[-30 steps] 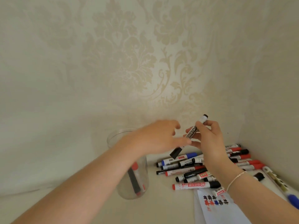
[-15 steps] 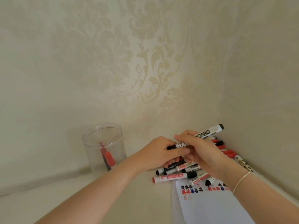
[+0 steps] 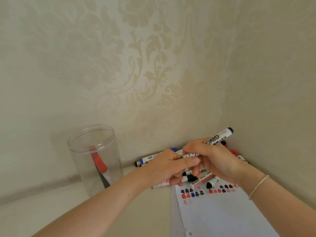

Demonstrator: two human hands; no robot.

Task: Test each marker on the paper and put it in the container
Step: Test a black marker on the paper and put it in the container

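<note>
While uncapping black marker, keep right hand wrapped round barrel, left hand pinching cap end; pull straight, over paper.

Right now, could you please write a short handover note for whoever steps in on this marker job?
Right hand grips the barrel of a black-capped marker held above the pile. Left hand grips its lower end, seemingly at the cap; cap itself hidden.
Clear container stands upright at the left with a red and a black marker inside.
Paper carries rows of red, black and blue test marks.
Left: uncap and test the held marker, drop it in, then work through the pile of markers against the wall.
</note>
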